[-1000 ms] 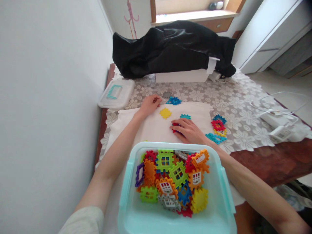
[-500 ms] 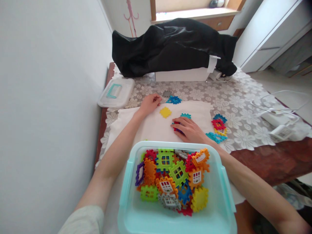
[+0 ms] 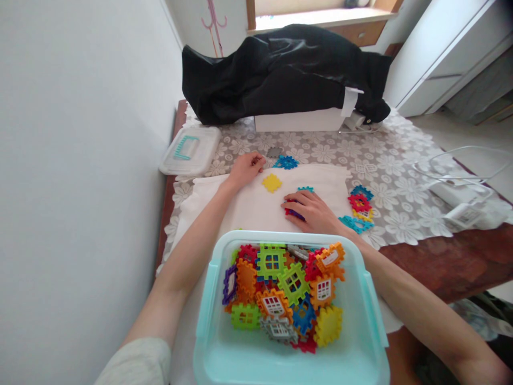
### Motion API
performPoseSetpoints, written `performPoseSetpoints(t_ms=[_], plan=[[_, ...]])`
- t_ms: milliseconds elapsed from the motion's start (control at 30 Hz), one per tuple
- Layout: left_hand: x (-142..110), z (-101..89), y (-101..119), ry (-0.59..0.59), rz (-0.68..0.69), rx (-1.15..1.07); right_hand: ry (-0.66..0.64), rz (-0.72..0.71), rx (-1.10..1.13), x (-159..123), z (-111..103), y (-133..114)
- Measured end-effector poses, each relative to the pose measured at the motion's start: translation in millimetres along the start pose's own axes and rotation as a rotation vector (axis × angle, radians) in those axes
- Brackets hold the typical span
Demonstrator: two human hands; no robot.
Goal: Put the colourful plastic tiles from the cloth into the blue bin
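My left hand point(image 3: 248, 167) rests at the far edge of the white cloth point(image 3: 248, 211), its fingers curled in; what they hold, if anything, is hidden. Close to it lie a yellow notched building block point(image 3: 272, 183), a blue building block point(image 3: 287, 162) and a grey building block point(image 3: 274, 152). My right hand point(image 3: 315, 211) lies over a red and purple building block point(image 3: 294, 209) on the cloth, fingers bent around it and covering much of it. Just beyond those fingers a teal building block point(image 3: 305, 189) shows in part.
In front stands a light-teal bin point(image 3: 236, 363) with many coloured blocks. A red building block point(image 3: 359, 202) lies among others at the right. A clear lid point(image 3: 208, 144) is at the left, a black cover point(image 3: 288, 75) at the back, and a white power strip point(image 3: 465, 208) with cables at the right.
The view has shifted very slightly. The fingers of my right hand have moved a little on the red and purple block; my left hand stays where it was.
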State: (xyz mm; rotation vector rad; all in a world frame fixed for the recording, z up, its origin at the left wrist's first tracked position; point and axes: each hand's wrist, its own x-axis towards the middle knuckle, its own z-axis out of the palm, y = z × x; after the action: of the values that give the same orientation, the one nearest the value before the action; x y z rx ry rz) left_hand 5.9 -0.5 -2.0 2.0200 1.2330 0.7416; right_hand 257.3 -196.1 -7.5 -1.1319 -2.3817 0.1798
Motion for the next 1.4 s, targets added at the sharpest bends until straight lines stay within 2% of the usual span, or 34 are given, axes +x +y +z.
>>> performPoseSetpoints(t_ms=[767,1167,1400], plan=[[0.1,-0.2,1.0,0.001,0.003,0.003,0.033,-0.018,0.045,-0.8,2.6,2.8],[-1.2,-0.9,4.4,-0.01,-0.014,0.004,-0.016,0.031,0.059,-0.4,0.3,0.9],[-1.7,-1.8,6.7,-0.002,-0.016,0.009,0.017,-0.016,0.045,-0.4,1.3,2.1]])
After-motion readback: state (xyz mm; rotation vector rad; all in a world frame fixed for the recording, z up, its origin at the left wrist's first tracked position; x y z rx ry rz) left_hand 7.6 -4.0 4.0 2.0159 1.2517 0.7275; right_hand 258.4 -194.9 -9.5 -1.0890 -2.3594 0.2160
